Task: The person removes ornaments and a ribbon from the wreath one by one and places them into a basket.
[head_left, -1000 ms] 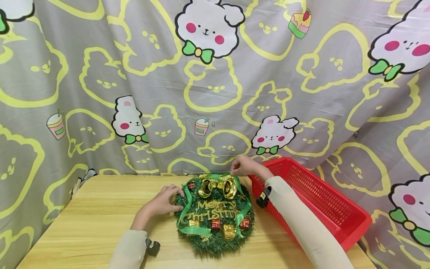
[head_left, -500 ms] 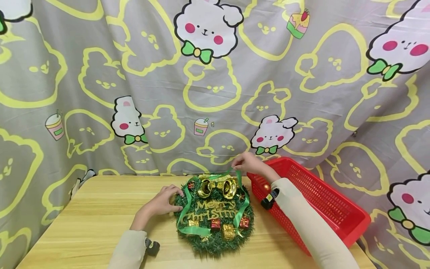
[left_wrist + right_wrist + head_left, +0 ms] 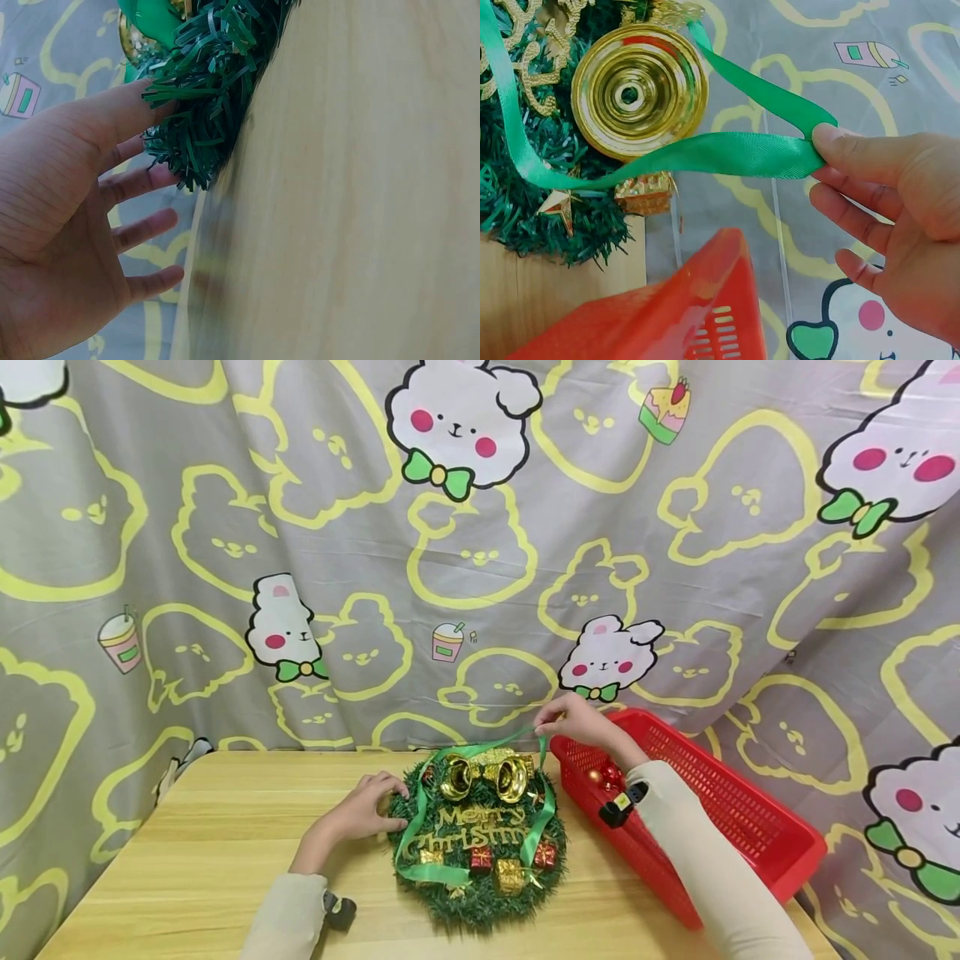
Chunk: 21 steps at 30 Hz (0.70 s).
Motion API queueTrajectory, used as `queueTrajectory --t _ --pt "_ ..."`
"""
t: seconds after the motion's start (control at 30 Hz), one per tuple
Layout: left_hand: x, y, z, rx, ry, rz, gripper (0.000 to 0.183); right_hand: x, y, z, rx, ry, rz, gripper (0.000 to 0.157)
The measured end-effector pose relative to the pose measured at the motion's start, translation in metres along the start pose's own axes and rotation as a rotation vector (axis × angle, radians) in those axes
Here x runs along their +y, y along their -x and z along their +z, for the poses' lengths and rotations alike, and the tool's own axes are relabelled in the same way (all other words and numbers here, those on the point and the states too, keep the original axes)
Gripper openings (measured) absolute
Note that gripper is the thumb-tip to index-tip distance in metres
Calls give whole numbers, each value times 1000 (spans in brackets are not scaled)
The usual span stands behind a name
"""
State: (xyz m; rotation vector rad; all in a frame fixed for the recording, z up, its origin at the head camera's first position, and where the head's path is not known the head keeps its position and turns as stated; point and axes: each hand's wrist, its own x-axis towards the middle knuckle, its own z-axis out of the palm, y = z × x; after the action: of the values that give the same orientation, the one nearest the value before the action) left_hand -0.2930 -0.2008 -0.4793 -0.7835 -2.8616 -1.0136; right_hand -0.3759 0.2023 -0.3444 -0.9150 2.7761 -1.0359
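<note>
A round Christmas wreath [image 3: 476, 910] of green tinsel lies on the wooden table. It carries gold bells [image 3: 512, 779], gold Merry Christmas lettering [image 3: 480, 837] and small red and gold gift boxes. A green ribbon [image 3: 742, 154] runs over its top and down both sides. Between thumb and forefinger my right hand [image 3: 577, 722] pinches the ribbon, pulling a loop up above the wreath's upper right. My left hand [image 3: 360, 814] holds the wreath's left edge; in the left wrist view its thumb and first fingers go into the tinsel [image 3: 202, 97], while two fingers stretch free.
To the wreath's right stands a red plastic basket [image 3: 813, 860], with red and gold baubles [image 3: 611, 774] inside, partly hidden by my right forearm. A grey patterned curtain [image 3: 360, 552] hangs behind the table [image 3: 217, 835].
My right hand has moved up and right, drawing the ribbon off the wreath's top into a raised loop. The baubles in the basket have come into sight. The left hand stays put.
</note>
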Motion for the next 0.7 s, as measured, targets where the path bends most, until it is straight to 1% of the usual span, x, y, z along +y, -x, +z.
queueTrajectory --t 0.17,0.4,0.53,0.7 --pt "1 0 0 -1 2 2 36 3 6 -7 -10 -31 13 5" --pt "2 0 -1 3 -2 5 37 8 11 -19 -7 -125 67 18" --pt "2 0 -1 2 -5 5 37 7 14 -27 -3 -139 91 17" --pt "2 0 -1 0 -4 6 37 4 18 -35 -4 -149 99 14"
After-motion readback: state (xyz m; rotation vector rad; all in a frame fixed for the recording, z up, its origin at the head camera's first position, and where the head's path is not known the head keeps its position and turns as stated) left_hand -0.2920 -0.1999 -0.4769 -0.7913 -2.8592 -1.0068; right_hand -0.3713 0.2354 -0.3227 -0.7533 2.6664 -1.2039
